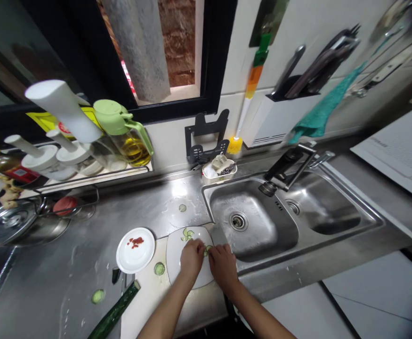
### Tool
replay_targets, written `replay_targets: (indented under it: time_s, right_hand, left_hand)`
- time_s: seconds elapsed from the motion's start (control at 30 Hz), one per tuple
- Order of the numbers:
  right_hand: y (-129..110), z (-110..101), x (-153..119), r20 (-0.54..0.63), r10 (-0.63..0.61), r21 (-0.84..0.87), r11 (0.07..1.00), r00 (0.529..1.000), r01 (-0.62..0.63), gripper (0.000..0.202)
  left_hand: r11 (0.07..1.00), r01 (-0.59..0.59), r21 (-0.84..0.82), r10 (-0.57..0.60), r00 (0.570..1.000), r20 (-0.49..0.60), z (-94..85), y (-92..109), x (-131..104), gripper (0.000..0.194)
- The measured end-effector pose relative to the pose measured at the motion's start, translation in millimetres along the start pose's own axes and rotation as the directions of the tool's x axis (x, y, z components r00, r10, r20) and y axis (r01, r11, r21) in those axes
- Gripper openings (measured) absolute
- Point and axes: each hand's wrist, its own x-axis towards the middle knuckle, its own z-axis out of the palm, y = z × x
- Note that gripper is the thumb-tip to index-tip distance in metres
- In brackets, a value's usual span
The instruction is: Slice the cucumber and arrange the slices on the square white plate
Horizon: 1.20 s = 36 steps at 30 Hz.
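Observation:
Both my hands are over a white square plate [173, 238] on the counter. My left hand [191, 258] has its fingers curled together above the plate's middle; what they hold, if anything, is hidden. My right hand [223, 266] rests at the plate's right side, fingertips pressed on a thin cucumber slice [206, 250] between the two hands. Several cucumber slices [187, 234] lie fanned near the plate's far edge. Left of the plate are a pale cucumber piece [159, 269] and a long dark green cucumber [116, 310], partly on a cream cutting board [145, 301].
A round white plate [124, 249] holds small red pieces. Left of it lie a cucumber end [116, 275] and another cut piece [98, 296]. At right is a double sink [262, 235] with a black faucet [283, 167]. A condiment rack [121, 175] stands behind, with an oil jug [131, 146].

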Motion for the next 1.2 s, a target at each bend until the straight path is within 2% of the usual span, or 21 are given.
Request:
replay_targets:
  time_s: [0.2, 0.37, 0.43, 0.6, 0.7, 0.8, 1.0, 1.2]
  right_hand:
    - [7, -3, -8, -0.038, -0.015, 0.032, 0.999, 0.999, 0.016, 0.014]
    - [13, -5, -22, -0.057, -0.058, 0.075, 0.995, 0.997, 0.062, 0.014]
    - [14, -4, -27, -0.059, -0.085, 0.097, 0.991, 0.995, 0.091, 0.014]
    - [10, 4, -37, -0.056, -0.149, 0.136, 0.978, 0.987, 0.156, 0.013]
    - [6, 9, -40, -0.071, -0.194, 0.142, 0.969, 0.978, 0.203, 0.013]
    - [1, 13, -42, -0.094, -0.243, 0.149, 0.955, 0.965, 0.255, 0.015]
    - [-7, 15, -45, -0.102, -0.287, 0.158, 0.941, 0.952, 0.301, 0.016]
    - [-9, 17, -47, -0.065, -0.291, 0.141, 0.944, 0.955, 0.297, 0.014]
  left_hand:
    - [0.996, -0.079, -0.044, 0.077, 0.997, -0.031, -3.9, -1, -2, 0.019]
    - [0.987, -0.121, -0.101, 0.105, 0.982, -0.156, -21.5, -13, -17, 0.025]
    - [0.991, -0.099, -0.094, 0.076, 0.973, -0.217, -32.6, -25, -27, 0.026]
    - [0.997, 0.059, -0.059, -0.076, 0.933, -0.350, -58.8, -71, -59, 0.032]
    - [0.990, 0.138, -0.023, -0.136, 0.904, -0.405, -66.3, -96, -76, 0.033]
    - [0.981, 0.196, -0.008, -0.182, 0.891, -0.416, -66.3, -110, -85, 0.034]
    - [0.978, 0.209, 0.003, -0.187, 0.883, -0.430, -60.0, -112, -86, 0.035]
    - [0.963, 0.268, 0.001, -0.242, 0.873, -0.422, -62.1, -110, -81, 0.029]
